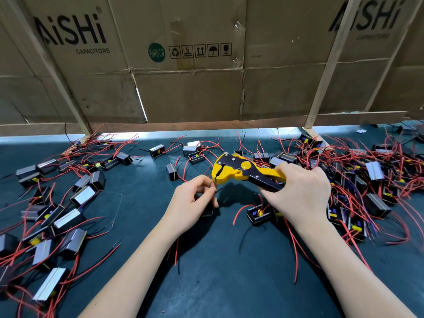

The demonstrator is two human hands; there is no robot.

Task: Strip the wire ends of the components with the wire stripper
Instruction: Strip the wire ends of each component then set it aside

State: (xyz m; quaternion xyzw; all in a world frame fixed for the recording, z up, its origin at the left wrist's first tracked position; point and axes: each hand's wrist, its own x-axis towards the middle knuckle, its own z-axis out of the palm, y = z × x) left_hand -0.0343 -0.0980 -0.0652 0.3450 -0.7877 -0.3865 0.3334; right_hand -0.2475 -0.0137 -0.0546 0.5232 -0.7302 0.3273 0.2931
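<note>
While my left hand (191, 200) hides most of the black component (208, 211) it holds, its fingers pinch a thin wire (215, 187) at the yellow wire stripper (243, 172) head. My right hand (300, 191) grips the handles. More components (75, 216) lie on the green table (220, 271).

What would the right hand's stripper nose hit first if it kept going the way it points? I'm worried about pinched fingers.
Likely the left hand: the wire stripper in the right hand points left, its nose beside the fingertips pinching a red wire. Depth is unclear.
</note>
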